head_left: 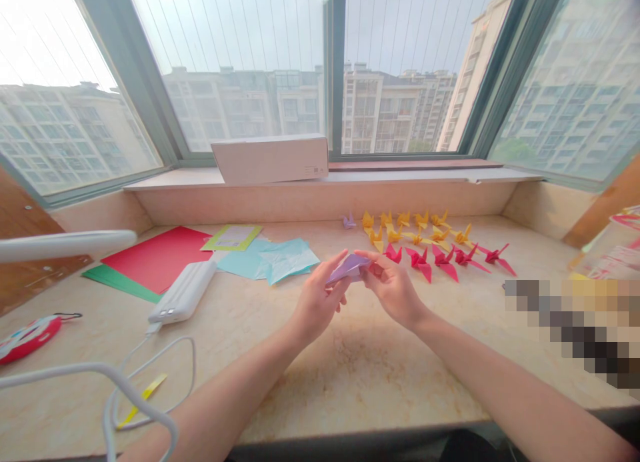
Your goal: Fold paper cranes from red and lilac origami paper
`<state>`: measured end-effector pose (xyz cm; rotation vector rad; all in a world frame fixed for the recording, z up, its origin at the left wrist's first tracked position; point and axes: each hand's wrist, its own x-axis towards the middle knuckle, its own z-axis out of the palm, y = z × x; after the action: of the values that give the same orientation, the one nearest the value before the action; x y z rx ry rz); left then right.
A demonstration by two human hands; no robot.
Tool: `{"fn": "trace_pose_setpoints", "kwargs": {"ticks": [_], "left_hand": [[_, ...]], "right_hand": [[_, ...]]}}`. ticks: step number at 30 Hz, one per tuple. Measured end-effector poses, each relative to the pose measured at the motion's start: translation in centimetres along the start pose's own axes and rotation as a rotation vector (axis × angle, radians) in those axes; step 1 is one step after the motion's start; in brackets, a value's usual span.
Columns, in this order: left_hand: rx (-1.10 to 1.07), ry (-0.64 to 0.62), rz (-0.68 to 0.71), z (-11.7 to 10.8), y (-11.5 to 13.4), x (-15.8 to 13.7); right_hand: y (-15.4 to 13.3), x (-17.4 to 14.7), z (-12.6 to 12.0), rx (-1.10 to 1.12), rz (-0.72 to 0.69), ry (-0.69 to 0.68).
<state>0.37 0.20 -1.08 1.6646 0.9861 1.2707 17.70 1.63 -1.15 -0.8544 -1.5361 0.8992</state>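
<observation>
A partly folded piece of purple origami paper [350, 267] is held above the counter between both hands. My left hand [323, 292] pinches its left side, thumb on top and fingers beneath. On its right side, my right hand [390, 282] grips the edge between thumb and fingers. Past the right hand stand several red paper cranes [445, 257], with rows of yellow paper cranes [404, 220] behind them. One small lilac paper crane [349, 221] sits left of the yellow ones. Crumpled light-blue paper sheets [287, 259] lie beyond my left hand.
Red paper [160, 255] and green paper [117, 282] lie at the left, near a yellow-green packet [231, 237]. A white power bank [184, 292] with a cable [193, 362] is closer. A white box [270, 160] rests on the windowsill; a clear plastic container [615, 245] stands far right.
</observation>
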Motion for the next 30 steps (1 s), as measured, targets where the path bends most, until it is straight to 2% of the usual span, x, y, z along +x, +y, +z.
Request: {"fn": "trace_pose_setpoints", "kwargs": {"ticks": [9, 20, 26, 30], "left_hand": [[0.061, 0.066, 0.044, -0.3, -0.6, 0.3], [0.199, 0.102, 0.099, -0.5, 0.6, 0.3], [0.068, 0.101, 0.067, -0.4, 0.2, 0.2], [0.054, 0.075, 0.085, -0.4, 0.2, 0.2]], "right_hand": [[-1.4, 0.0, 0.5, 0.107, 0.089, 0.026], [-1.4, 0.1, 0.1, 0.159, 0.134, 0.003], [-1.0, 0.0, 0.2, 0.306, 0.131, -0.075], [-1.3, -0.1, 0.5, 0.310, 0.109, -0.075]]}}
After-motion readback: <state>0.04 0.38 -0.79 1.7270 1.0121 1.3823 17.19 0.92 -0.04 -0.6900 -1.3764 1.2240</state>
